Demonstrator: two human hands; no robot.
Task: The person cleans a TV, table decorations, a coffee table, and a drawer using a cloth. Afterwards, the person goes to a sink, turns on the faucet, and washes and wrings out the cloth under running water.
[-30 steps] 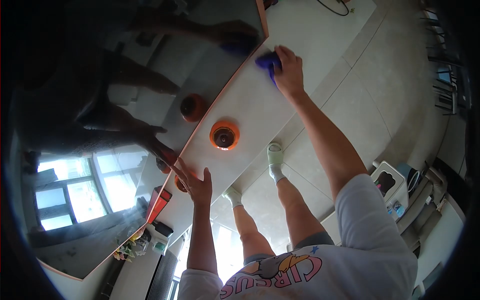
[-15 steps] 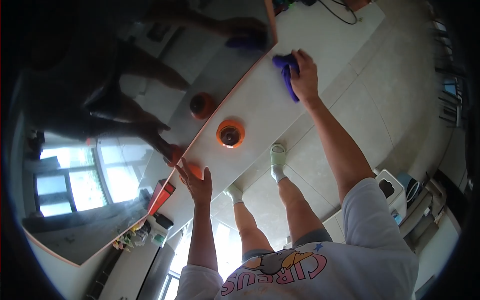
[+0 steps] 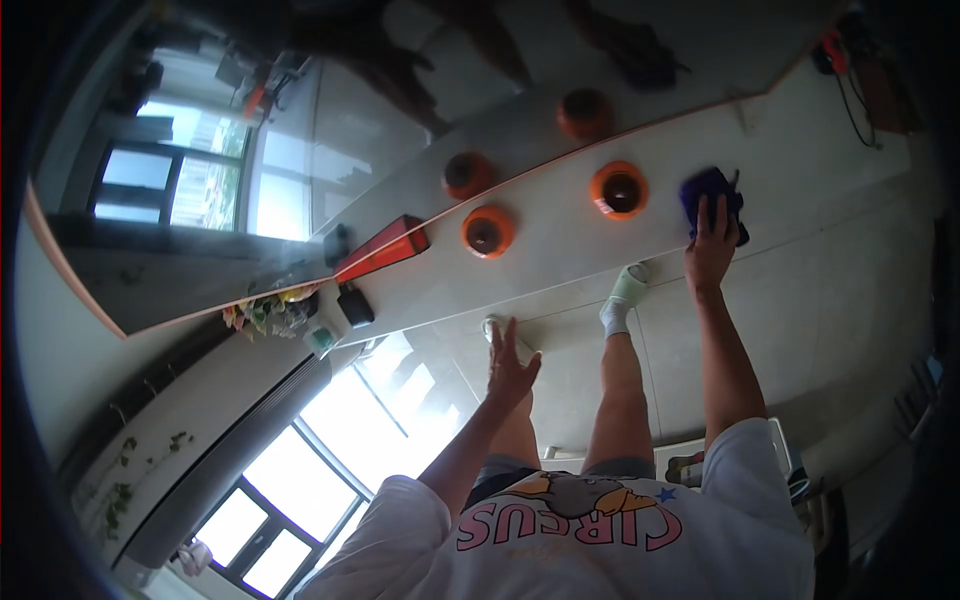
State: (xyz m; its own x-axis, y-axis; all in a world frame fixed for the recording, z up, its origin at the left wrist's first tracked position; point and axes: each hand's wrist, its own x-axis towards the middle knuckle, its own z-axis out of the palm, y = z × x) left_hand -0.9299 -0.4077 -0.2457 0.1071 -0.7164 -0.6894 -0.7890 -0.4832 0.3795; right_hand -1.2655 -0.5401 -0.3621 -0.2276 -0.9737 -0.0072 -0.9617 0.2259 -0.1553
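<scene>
Cloth [image 3: 706, 186]'s right under our right grip [image 3: 712, 245], held there; our left grip [image 3: 511, 372]'s empty, well apart.

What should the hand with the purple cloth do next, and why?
Maybe slide the purple cloth a little toward the nearest orange pot: the right hand lies over it on the pale tabletop, and a gap shows between cloth and pot.

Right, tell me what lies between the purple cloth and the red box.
In the head view, one round orange object nearer the purple cloth and another round orange object nearer the red box.
</scene>
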